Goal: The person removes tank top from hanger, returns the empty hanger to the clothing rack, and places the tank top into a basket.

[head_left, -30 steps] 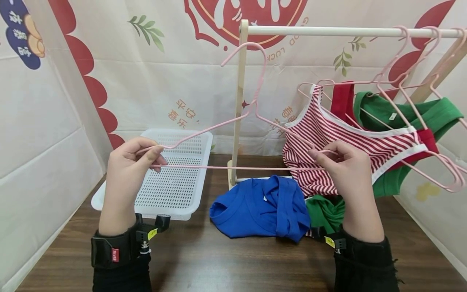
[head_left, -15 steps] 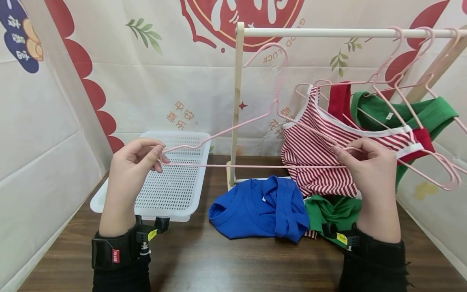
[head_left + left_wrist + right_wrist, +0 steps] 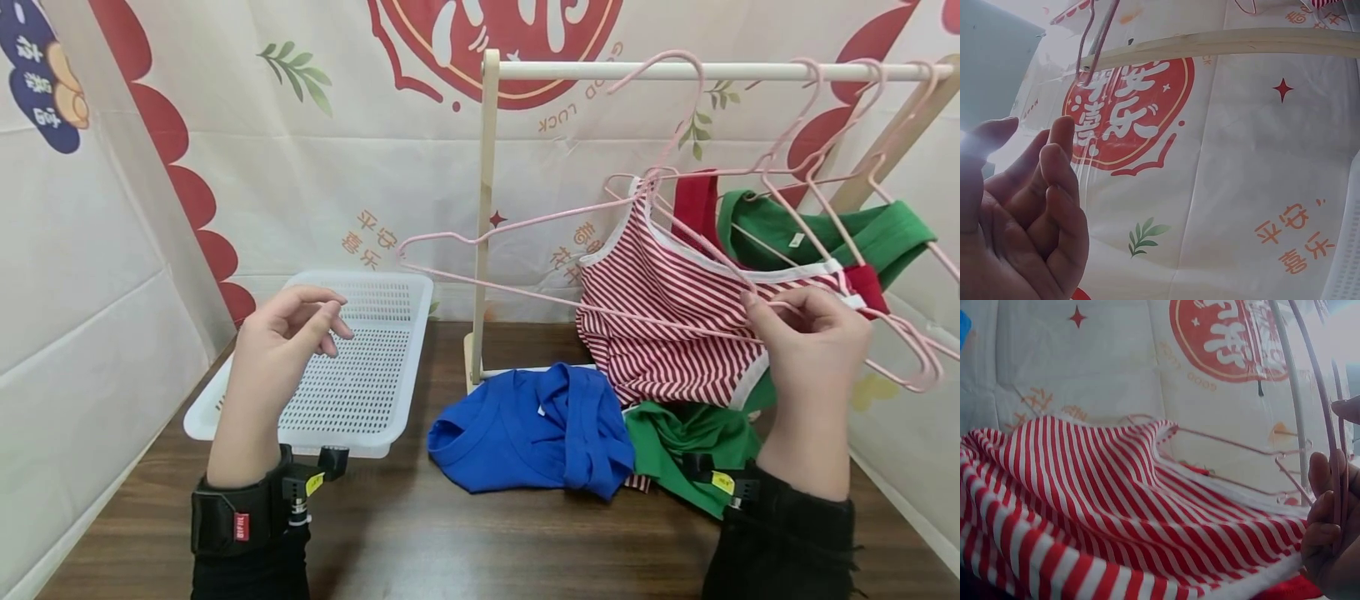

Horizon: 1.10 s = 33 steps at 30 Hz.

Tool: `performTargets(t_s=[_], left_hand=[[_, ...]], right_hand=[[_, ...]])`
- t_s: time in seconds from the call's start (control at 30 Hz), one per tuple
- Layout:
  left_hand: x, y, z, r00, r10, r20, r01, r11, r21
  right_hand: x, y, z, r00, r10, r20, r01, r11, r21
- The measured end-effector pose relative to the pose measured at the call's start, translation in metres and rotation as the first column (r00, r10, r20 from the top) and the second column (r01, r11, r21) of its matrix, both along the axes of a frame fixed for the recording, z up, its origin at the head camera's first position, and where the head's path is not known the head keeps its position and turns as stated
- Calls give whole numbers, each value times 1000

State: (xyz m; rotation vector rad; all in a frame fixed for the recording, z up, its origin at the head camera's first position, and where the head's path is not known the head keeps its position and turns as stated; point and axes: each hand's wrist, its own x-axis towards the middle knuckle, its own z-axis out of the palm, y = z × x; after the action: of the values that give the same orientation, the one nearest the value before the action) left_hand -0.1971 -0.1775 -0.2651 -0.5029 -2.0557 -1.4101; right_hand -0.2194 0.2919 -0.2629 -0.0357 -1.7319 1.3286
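My right hand (image 3: pixel 813 362) pinches one end of a pink clothes hanger (image 3: pixel 555 220) between thumb and fingers. Nothing hangs on this hanger; its other end points left, and its hook overlaps the rail (image 3: pixel 555 72) in the head view, though I cannot tell whether they touch. Above the white basket, my left hand (image 3: pixel 281 350) holds nothing, its fingers loosely bent; the left wrist view also has this hand (image 3: pixel 1029 219) with a bare palm. A red-and-white striped top (image 3: pixel 1104 487) hangs close beside my right hand.
Red and green garments (image 3: pixel 855 229) hang behind the striped top on pink hangers. On the wooden table (image 3: pixel 450 542) lie a blue garment (image 3: pixel 525 433) and a green garment (image 3: pixel 686 446). The perforated white basket (image 3: pixel 360 383) stands left of the rack's post (image 3: pixel 484 208).
My left hand has let go of the hanger's left end. The right hand has carried the hanger rightward, and its hook has risen to rail height. The left arm has barely moved.
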Motion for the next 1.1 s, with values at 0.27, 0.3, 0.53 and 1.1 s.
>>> performTargets(t_s=[0.27,0.3,0.53,1.1], left_hand=[[-1,2,-1,998,25,52,-23,999,-39],[-1,2,-1,998,26,57,-24,999,-44],[-2,2,-4,999,-6,48,10,997,-71],[-4,6,-4,997,-18,70,26,994,-106]], right_hand=[[1,19,-2,990,-140,23,140,990,-1],[1,20,-2,986,-164,36,163,987,6],[2,28,0,982,-182,56,185,981,-65],[14,37,2,962,-254,101,268,948,-173]])
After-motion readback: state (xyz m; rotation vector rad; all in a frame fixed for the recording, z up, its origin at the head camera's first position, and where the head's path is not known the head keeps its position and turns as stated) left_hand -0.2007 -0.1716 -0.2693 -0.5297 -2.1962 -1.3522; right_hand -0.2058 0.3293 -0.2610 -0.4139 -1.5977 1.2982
